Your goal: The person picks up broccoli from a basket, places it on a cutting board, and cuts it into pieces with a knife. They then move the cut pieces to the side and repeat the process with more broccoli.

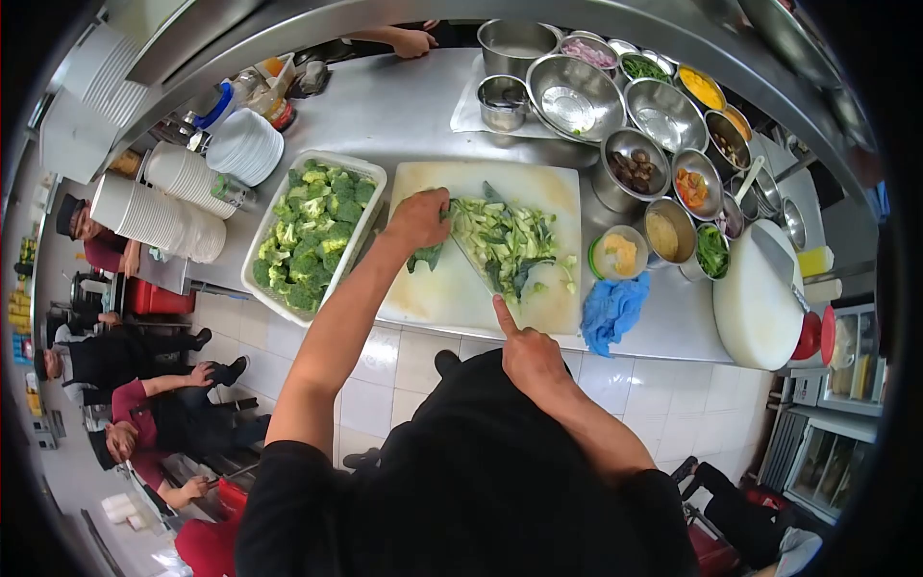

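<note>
A white cutting board (413, 298) lies on the steel counter in front of me. Chopped pale green stem pieces and dark leaves (514, 245) are heaped across its middle and right side. My left hand (420, 219) is curled at the heap's left edge, its fingers closed around a green broccoli piece, mostly hidden. Dark green leaf (424, 258) shows below that hand. In my right hand (532, 358) is a knife (474, 265), with the index finger stretched toward the blade. The blade slants up and left, alongside the chopped pieces; the handle is hidden in my grip.
Left of the board stands a white tub (264, 300) of broccoli florets. Several steel bowls (577, 96) crowd the right side. A blue cloth (613, 313) lies by the front edge. Stacked white plates (245, 146) stand at left. Another person's hand (413, 43) rests across the counter.
</note>
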Motion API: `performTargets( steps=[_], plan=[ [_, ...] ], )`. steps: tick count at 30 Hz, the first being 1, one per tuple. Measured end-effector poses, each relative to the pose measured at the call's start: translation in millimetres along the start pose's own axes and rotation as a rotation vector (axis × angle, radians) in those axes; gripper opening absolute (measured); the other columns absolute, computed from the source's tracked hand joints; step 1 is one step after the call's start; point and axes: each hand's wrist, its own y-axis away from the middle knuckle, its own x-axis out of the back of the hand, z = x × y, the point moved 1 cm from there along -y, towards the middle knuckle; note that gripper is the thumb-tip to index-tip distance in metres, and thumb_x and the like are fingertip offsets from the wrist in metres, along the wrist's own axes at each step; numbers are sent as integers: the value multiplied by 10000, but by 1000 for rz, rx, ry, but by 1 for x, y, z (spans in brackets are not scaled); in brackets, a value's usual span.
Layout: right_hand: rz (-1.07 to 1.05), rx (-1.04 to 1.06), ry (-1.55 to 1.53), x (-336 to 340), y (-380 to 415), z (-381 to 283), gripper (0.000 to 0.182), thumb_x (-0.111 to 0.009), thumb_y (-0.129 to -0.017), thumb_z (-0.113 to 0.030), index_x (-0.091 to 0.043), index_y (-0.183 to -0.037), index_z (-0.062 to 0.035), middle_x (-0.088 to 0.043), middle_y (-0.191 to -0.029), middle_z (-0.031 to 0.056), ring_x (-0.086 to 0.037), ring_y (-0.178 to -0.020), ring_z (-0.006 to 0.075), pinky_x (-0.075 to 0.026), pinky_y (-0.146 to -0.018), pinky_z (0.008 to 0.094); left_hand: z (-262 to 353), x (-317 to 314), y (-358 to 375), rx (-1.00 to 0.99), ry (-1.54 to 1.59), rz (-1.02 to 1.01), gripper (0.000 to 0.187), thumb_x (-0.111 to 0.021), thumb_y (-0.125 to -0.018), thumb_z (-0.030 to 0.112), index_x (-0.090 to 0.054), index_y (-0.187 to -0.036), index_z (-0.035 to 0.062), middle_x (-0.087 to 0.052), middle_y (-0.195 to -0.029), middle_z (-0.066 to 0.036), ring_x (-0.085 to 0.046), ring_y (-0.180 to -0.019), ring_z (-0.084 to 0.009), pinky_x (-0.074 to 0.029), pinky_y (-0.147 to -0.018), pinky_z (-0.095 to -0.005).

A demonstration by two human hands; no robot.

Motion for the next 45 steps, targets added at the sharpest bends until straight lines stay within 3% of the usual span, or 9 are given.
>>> performTargets(
  steps=[2, 14, 20, 26, 28, 32, 39, 41, 45],
  plan=[
    [-13, -7, -35, -5, 2, 6, 754, -517, -831, -42, -291, -1545, -125, -651, -738, 245, -666, -680, 408, -546, -686, 522, 11, -9, -1, 12, 159, -246, 335, -668, -789, 178, -625, -1116, 117, -650, -1112, -149, -588, -1095, -343, -478, -917, -523],
    [-119, -141, -142, -37, -18, 35, 745, -519, -885, -116, -241, -1558, -275, -662, -818, 267, -672, -781, 426, -538, -748, 527, 35, -5, -10, -38, -162, -66, 153, -649, -810, 186, -746, -918, 135, -714, -955, -100, -628, -1063, -264, -380, -1017, -627],
    [-92, -89, -243, -34, -20, 49, 691, -501, -912, -124, -275, -1536, -320, -625, -760, 295, -648, -757, 455, -523, -764, 513, 2, 6, -2, 140, 527, 212, 99, -709, -818, 129, -739, -900, 81, -727, -841, -88, -652, -682, -182, -527, -689, -316],
    [-58, -57, -388, -20, -3, 46, 662, -499, -903, -81, -342, -1520, -259, -638, -745, 242, -644, -735, 443, -512, -757, 495, -51, -3, 26, 461, 1063, 255, 112, -701, -874, 158, -698, -898, 48, -686, -814, -10, -625, -711, -112, -535, -638, -299],
    [381, 207, -389, -14, 11, 36, 695, -519, -861, -38, -344, -1516, -191, -649, -757, 256, -640, -747, 454, -508, -739, 545, -61, -7, 36, 625, 1197, 272, 180, -665, -937, 245, -664, -947, 65, -651, -798, -1, -593, -667, -102, -530, -567, -279],
    [50, 109, -319, 8, 26, 11, 758, -542, -849, -33, -276, -1543, -184, -640, -705, 211, -636, -663, 411, -520, -665, 525, -63, -27, 47, 745, 1254, 294, 286, -635, -964, 349, -643, -914, 67, -598, -735, 5, -555, -628, -99, -508, -520, -275],
    [-5, 206, -231, -1, 20, 6, 761, -572, -862, -67, -274, -1546, -218, -632, -675, 190, -641, -651, 394, -526, -646, 518, -51, -41, 108, 931, 1589, 356, 294, -620, -976, 364, -628, -974, 70, -611, -833, -11, -574, -683, -113, -539, -608, -279],
    [-2, 198, -194, -4, 16, 6, 755, -573, -863, -67, -282, -1543, -218, -632, -674, 191, -641, -652, 396, -526, -646, 518, -50, -54, 121, 814, 1886, 408, 333, -608, -984, 355, -568, -1132, 59, -631, -970, -48, -616, -828, -155, -547, -744, -301],
    [15, 148, -159, 3, 8, 3, 717, -536, -862, -18, -327, -1526, -188, -637, -728, 234, -635, -688, 418, -511, -660, 518, -32, -42, 106, 637, 1716, 428, 258, -636, -955, 151, -538, -1153, 19, -623, -998, -93, -622, -866, -186, -556, -787, -317]
  ],
)
